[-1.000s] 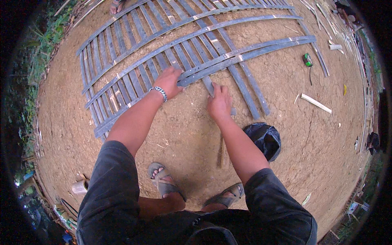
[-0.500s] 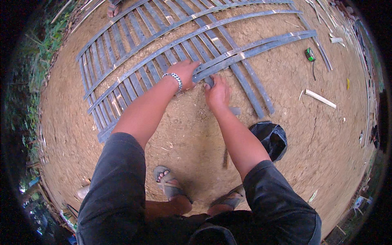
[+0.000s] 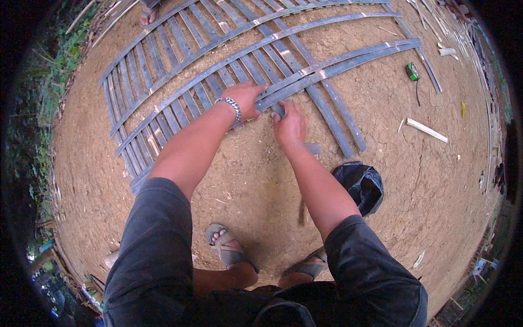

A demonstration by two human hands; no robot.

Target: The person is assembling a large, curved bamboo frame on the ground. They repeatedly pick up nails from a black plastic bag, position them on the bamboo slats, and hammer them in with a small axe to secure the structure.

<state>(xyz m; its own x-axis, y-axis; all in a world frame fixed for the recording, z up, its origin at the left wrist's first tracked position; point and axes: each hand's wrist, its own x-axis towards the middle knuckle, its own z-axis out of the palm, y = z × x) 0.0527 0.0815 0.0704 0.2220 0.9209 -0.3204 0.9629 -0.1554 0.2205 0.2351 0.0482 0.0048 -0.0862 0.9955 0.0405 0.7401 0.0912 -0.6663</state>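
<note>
A lattice of dark grey bamboo-like slats [image 3: 180,101] lies on the ground ahead, crossed by long curved strips. My left hand [image 3: 245,100], wearing a chain bracelet, grips the near end of the paired long strips [image 3: 338,64]; its fingertips are partly hidden. Just right of it, my right hand [image 3: 290,124] closes round a small dark grey piece [image 3: 279,109] beside that end. Whether the piece touches the strip I cannot tell. Under my right forearm a flat grey piece [image 3: 312,148] and a brown stick [image 3: 303,211] show, partly covered.
A black plastic bag [image 3: 359,188] sits right of my right forearm. Farther right are a green tape measure [image 3: 412,71] and a pale wood offcut [image 3: 427,131]. Another person's foot [image 3: 147,16] stands at the far left. Loose strips [image 3: 468,41] lie along the far right.
Both hands keep nearly the same place and grip. The view has shifted very slightly.
</note>
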